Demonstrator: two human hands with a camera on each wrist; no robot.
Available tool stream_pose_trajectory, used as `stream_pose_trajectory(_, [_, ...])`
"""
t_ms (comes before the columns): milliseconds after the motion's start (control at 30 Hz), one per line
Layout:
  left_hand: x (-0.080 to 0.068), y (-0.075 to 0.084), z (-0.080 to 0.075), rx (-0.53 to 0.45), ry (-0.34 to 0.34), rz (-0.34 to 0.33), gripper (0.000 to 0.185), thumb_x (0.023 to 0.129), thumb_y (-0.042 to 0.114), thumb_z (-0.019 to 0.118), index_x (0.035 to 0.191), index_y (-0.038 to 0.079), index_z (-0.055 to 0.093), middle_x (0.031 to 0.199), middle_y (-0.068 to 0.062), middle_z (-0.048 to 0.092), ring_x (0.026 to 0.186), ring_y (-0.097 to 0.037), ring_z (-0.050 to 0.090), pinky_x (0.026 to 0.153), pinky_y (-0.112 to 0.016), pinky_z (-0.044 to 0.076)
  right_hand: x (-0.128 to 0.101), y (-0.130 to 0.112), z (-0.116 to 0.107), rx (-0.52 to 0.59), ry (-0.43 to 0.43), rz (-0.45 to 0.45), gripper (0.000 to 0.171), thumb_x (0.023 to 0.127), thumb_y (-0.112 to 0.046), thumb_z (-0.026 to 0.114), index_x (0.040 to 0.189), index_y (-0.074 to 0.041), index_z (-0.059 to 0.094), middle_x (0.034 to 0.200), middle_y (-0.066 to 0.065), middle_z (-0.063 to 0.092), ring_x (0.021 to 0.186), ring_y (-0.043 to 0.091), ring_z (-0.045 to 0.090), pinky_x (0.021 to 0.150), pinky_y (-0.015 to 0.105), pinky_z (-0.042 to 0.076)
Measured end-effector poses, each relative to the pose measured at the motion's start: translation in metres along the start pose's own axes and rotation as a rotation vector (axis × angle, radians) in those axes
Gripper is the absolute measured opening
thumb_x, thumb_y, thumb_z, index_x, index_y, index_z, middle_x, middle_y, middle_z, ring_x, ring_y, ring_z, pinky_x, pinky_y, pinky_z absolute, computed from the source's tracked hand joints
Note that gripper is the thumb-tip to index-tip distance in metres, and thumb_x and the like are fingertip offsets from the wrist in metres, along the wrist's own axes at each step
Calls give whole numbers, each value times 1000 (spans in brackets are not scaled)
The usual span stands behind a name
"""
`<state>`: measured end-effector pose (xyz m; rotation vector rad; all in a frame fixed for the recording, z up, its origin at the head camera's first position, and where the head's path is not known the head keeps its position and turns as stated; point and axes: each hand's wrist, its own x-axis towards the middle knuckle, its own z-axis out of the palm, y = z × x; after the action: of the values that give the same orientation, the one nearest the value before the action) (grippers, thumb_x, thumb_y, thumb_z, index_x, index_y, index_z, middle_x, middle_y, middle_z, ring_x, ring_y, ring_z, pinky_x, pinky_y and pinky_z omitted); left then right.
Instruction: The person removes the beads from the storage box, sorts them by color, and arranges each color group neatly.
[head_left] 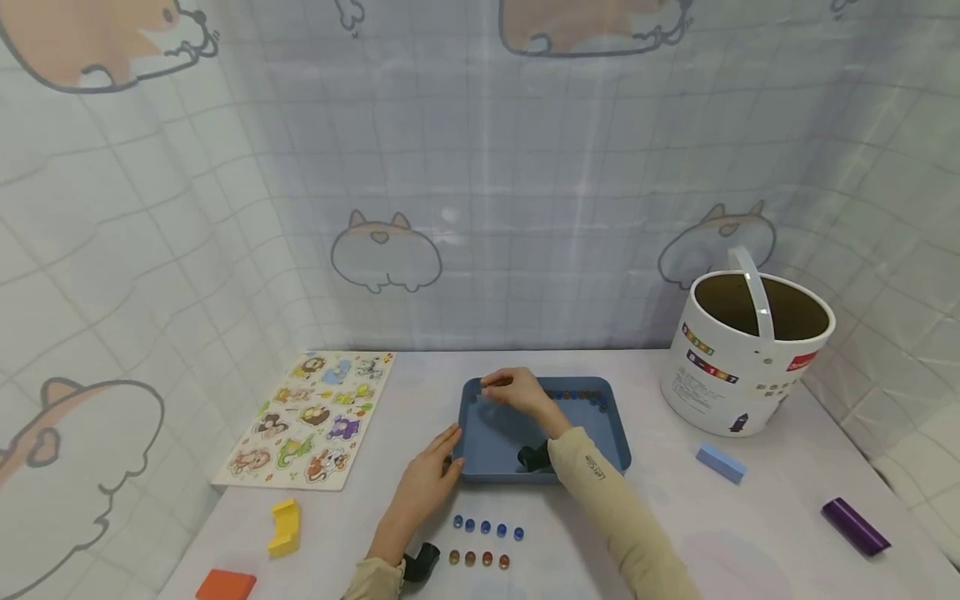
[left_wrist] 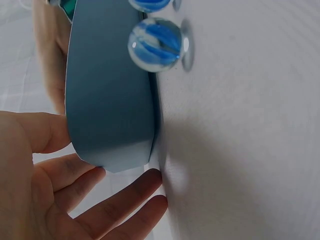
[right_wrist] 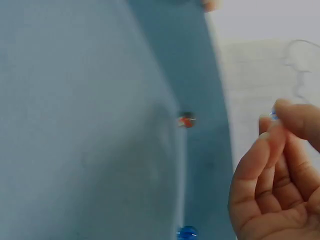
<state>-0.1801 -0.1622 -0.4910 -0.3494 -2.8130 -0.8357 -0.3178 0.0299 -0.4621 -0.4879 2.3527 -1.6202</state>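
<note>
Blue-tinged clear glass is showing between my right thumb and fingertips: I am pinching one round marble (right_wrist: 273,115) with my right hand (head_left: 519,393) near the far left corner of the blue-grey, round-cornered tray (head_left: 495,454). Little more than a glint is showing, so I am guessing at hard, light, smooth glass, apt to slip if squeezed off-centre; I am favouring a soft pinch across its widest part. Meanwhile my left hand (head_left: 424,481) is resting with spread, uncurled fingers at the tray's near left corner, thumb touching the wall. I am taking the tray for thin, stiff plastic, light enough to skid, best held by its rim. More blue-swirled glass marbles (head_left: 485,527) are sitting in a row on the white tabletop (head_left: 333,508), with a row of amber-brown round marbles (head_left: 487,559) nearer me.
</note>
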Motion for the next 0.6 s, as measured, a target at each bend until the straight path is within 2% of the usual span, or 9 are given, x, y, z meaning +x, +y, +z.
stream_pose_trajectory(133, [0,2,0,-12,-6,-18,50,94,17,61,141,2,49,149,-12,47,125,-31,57,94,-42,54,-12,-5,-15,114,-31,-10,31,91,-20,67,120,-9,67,117,11,66,107,30,64,95,45,53])
stream_pose_trajectory(267, [0,3,0,-18,-4,-24,50,94,16,61,141,2,49,149,-13,46,127,-32,55,95,-42,54,-28,-12,-28,151,-53,-26,34,91,-21,67,122,-7,65,121,12,65,110,29,62,100,50,50])
stream_pose_trajectory(433, [0,3,0,-19,-1,-19,50,94,16,61,141,1,49,149,-13,47,127,-32,55,95,-43,53,-52,-13,-38,172,-72,-19,39,91,-24,68,124,-5,64,117,9,67,111,45,54,96,58,46])
stream_pose_trajectory(600, [0,1,1,-12,3,-33,50,94,17,61,141,3,49,149,-11,47,126,-31,56,97,-44,52,-77,-1,-39,161,-123,-53,43,92,-26,66,126,0,60,113,3,67,107,42,57,90,53,50])
